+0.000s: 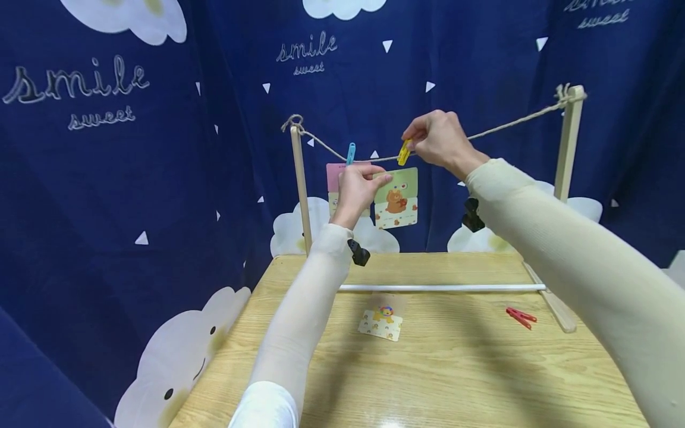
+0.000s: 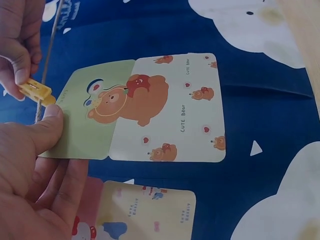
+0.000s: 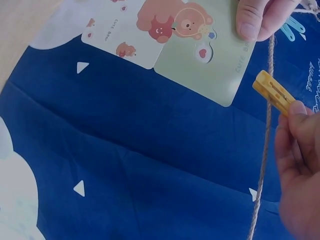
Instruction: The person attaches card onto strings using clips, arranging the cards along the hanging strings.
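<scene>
Sleeve point(image 1: 578, 261), foreground | right hand point(image 1: 440, 139) pinches yellow peg point(image 3: 272, 92) | left hand point(image 1: 355, 190) pinches bear card point(image 2: 142, 107) | advised: card edge to rope point(image 3: 265, 160), peg square.

A: What hung at the back?
B: A dark blue curtain point(image 1: 160, 196), scattered with small white triangles point(image 1: 387, 46) and printed with "smile sweet" lettering point(image 1: 307, 50).
A: Any larger shapes on it?
B: White clouds point(image 1: 134, 18), yes. Low on the left, a smiling cloud point(image 1: 176, 362) showed black eyes and yellowish cheeks, just beside the table's edge.
A: And the furniture?
B: A light wood-grain table point(image 1: 455, 380). A left wooden post point(image 1: 301, 190) and a right wooden post point(image 1: 568, 145) rose toward its far side. Low down, a white rod point(image 1: 444, 288) ran crosswise to a flat wooden foot point(image 1: 556, 309) on the right.
</scene>
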{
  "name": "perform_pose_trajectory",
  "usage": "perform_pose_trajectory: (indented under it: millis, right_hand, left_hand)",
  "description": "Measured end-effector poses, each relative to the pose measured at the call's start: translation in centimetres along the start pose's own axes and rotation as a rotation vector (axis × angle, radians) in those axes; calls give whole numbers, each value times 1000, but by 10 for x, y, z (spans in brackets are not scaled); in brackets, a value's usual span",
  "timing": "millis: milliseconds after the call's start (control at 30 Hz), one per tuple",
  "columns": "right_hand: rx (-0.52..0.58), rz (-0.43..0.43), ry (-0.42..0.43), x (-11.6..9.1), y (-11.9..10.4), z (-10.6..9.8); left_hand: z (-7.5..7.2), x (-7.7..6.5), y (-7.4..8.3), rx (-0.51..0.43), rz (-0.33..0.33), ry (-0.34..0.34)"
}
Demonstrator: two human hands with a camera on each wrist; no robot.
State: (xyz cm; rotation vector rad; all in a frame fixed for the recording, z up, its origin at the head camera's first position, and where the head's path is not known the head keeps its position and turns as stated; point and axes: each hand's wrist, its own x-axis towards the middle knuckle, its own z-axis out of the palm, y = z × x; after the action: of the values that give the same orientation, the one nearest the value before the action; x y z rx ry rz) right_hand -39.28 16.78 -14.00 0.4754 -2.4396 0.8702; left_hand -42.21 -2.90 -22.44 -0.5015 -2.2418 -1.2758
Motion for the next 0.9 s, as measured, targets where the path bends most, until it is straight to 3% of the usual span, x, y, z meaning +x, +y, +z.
perform_pose_trajectory:
  millis: [500,900]
  right_hand:
    - [-5,2,-63,0,-4,-3]
    - [-17,0,-117,-1,-3,-4]
  left_hand:
    - [0,1,11,-33,-28,-7]
    - [2,0,13,-58,6,-9]
